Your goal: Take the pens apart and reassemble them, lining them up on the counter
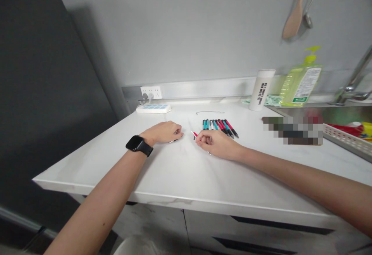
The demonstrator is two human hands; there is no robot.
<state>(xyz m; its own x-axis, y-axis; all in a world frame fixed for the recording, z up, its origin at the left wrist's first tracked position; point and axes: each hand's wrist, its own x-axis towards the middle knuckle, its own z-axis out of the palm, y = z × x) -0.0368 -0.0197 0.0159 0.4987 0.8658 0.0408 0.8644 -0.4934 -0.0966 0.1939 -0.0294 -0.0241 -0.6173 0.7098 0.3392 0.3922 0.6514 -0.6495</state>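
Note:
My left hand (163, 132), with a black watch on the wrist, rests on the white counter (186, 169) with fingers curled over a small dark pen part. My right hand (215, 143) is closed around a red and white pen (194, 133) whose tip sticks out to the left. Just beyond my right hand lies a row of several teal and red pens (220, 126). The two hands are a short gap apart.
A white power strip (153, 108) lies by the wall socket at the back left. A white cylinder (262, 90) and a green soap bottle (301, 81) stand at the back right. A sink with a tap (353, 88) and a basket is far right. A thin wire (209, 112) lies behind the pens.

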